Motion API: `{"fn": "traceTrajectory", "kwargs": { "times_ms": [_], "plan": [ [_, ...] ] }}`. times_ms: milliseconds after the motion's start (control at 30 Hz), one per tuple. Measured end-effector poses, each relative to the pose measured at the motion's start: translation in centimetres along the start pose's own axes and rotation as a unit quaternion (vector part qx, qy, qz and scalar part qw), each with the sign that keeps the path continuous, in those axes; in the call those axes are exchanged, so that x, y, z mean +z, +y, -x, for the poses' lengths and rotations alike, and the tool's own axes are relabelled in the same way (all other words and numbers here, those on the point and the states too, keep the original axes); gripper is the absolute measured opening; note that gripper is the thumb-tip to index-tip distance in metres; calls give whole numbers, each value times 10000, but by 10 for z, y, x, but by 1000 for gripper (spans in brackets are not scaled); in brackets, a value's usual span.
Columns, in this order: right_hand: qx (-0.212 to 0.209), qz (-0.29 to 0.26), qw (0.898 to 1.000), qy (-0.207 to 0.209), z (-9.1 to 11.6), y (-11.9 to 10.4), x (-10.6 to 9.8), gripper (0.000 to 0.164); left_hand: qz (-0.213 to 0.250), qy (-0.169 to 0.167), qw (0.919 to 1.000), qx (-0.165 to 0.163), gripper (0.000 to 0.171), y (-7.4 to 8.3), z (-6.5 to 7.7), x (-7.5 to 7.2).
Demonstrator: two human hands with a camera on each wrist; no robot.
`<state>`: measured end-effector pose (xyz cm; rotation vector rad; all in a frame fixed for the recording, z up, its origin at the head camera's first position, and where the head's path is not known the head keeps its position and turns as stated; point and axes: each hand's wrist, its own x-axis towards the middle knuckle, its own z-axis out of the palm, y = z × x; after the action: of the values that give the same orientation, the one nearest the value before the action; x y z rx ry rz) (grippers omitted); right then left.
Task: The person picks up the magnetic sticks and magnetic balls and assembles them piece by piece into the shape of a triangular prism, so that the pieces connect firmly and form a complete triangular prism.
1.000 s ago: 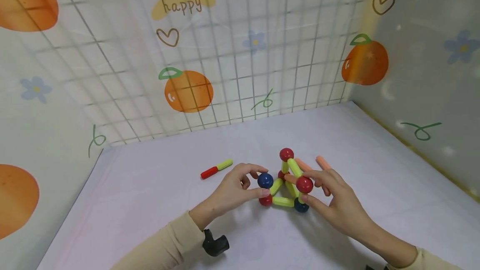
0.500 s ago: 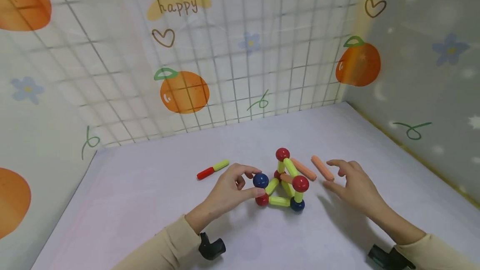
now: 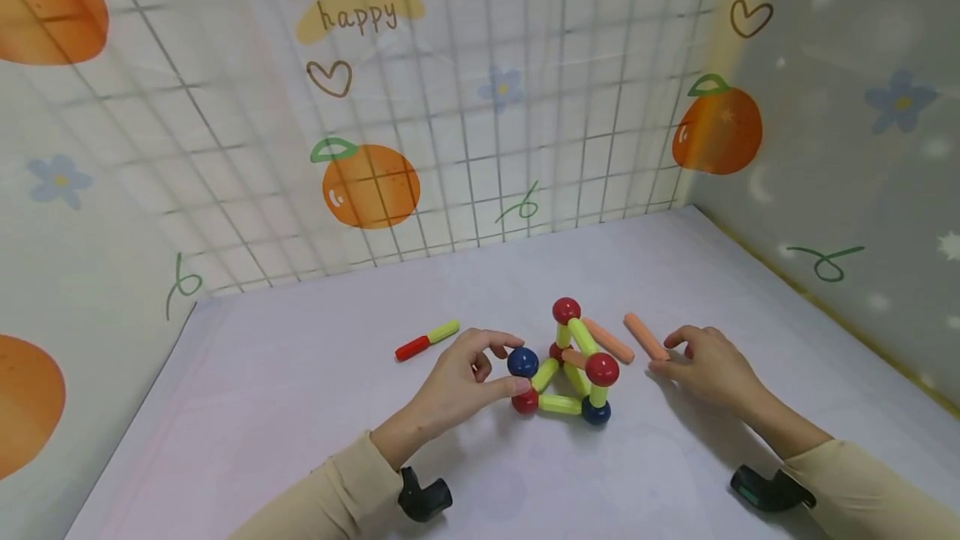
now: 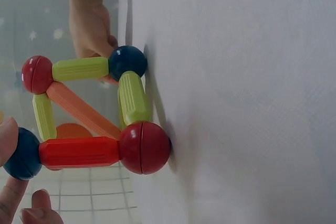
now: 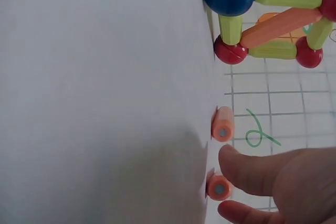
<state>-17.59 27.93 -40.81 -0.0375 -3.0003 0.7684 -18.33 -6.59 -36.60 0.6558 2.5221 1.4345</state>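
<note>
My left hand (image 3: 457, 377) pinches a dark blue ball (image 3: 522, 362) between thumb and index finger. This ball is the top corner of a toy frame of magnetic rods and balls (image 3: 560, 404), which stands on the table with red and blue balls joined by yellow-green rods. In the left wrist view a red rod (image 4: 79, 152) runs from the blue ball to a red ball (image 4: 144, 148). My right hand (image 3: 712, 367) is low at the right, thumb and index finger on either side of the near end of a loose orange rod (image 3: 642, 333), which lies on the table.
A second orange rod (image 3: 609, 341) lies just behind the frame. A red rod (image 3: 412, 347) and a yellow-green rod (image 3: 443, 332) lie end to end at the left. Printed curtains (image 3: 450, 107) rise behind the table (image 3: 300, 407).
My right hand has let go of the frame and moved right to the outer orange rod, its fingertips drawing together there. My left hand stays on the blue ball.
</note>
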Motion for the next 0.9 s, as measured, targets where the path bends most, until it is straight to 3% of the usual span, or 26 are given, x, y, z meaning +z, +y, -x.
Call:
{"fn": "traceTrajectory", "kwargs": {
  "times_ms": [533,900],
  "plan": [
    [-25,5,10000,80,-4,4,4,41,-2,-49,10000,-23,44,0,0,-1],
    [132,-138,9998,106,-3,5,1,36,14,-2,9999,148,43,-2,0,-1]
  ]
}}
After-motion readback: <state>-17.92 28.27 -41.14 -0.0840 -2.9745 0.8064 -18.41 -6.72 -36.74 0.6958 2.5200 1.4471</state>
